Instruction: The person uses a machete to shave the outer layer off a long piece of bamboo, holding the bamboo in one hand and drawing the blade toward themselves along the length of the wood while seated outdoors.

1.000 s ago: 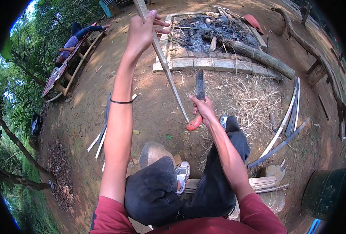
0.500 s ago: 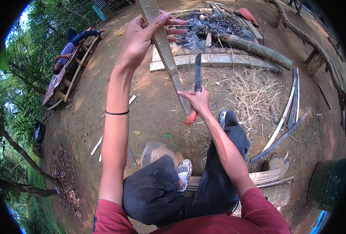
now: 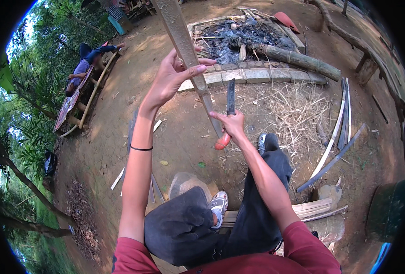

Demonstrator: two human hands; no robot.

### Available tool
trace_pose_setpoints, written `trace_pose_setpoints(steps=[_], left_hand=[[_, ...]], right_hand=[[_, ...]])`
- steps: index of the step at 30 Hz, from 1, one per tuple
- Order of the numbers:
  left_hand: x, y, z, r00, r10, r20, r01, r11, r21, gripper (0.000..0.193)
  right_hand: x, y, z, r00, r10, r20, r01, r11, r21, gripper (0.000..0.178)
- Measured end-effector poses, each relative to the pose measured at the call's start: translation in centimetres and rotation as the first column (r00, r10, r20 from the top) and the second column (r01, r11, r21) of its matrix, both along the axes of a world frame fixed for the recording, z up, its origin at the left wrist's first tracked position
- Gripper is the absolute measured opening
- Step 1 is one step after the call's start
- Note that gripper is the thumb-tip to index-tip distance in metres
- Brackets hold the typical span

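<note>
The bamboo strip [image 3: 178, 37] is running out of view, its upper end cut off, and is partly hiding the left hand [image 3: 166, 82]; the right hand [image 3: 234, 123] is covering part of the red handle [image 3: 221, 142] of the knife [image 3: 231, 95]; the green barrel [image 3: 387, 212] is fading into black at the ground's [image 3: 376, 157] right edge

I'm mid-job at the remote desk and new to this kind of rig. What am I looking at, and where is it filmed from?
There is no machine here, just a person's bare hands. A wide fisheye camera on their head looks down, so straight edges bend near the rim. The left hand has a long strip, probably bamboo, between its thumb and loosely spread fingers. The right hand grips a dark-bladed knife by its red handle, its thumb against the strip. On the bare ground lie pale, straw-like shavings and more strips; beyond is a stone-edged fire pit.
</note>
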State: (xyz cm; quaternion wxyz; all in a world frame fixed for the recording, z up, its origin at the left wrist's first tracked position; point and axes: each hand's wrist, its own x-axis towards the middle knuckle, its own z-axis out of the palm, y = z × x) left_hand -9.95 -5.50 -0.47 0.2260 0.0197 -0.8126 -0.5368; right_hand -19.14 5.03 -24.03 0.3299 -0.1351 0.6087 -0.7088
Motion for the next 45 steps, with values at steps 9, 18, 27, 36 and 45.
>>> trace_pose_setpoints(steps=[9, 18, 27, 36, 45], left_hand=[[-0.3, -0.3, -4.7, 0.988, 0.152, -0.026, -0.145, 0.974, 0.171, 0.031], [-0.3, -3.3, -6.8, 0.977, 0.197, -0.081, -0.174, 0.958, 0.229, 0.012], [0.3, -5.1, -6.5, 0.987, 0.047, -0.152, 0.013, 0.929, 0.369, 0.021], [-0.1, -2.8, -6.8, 0.974, 0.040, -0.223, 0.086, 0.846, 0.526, 0.043], [0.9, -4.4, -5.3, 0.982, -0.134, -0.129, 0.185, 0.791, 0.583, 0.059]], right_hand=[[-0.4, 0.1, 0.2, 0.995, -0.067, 0.069, 0.064, 0.997, 0.034, 0.053], [-1.4, 0.4, 0.0, 0.992, -0.062, 0.110, 0.063, 0.998, -0.001, 0.063], [-1.9, 0.6, 0.3, 0.985, -0.080, 0.154, 0.079, 0.997, 0.014, 0.058], [-2.3, 0.5, -1.0, 0.984, -0.084, 0.156, 0.087, 0.996, -0.017, 0.062], [-2.1, 0.8, -0.2, 0.979, -0.082, 0.185, 0.085, 0.996, -0.008, 0.056]])
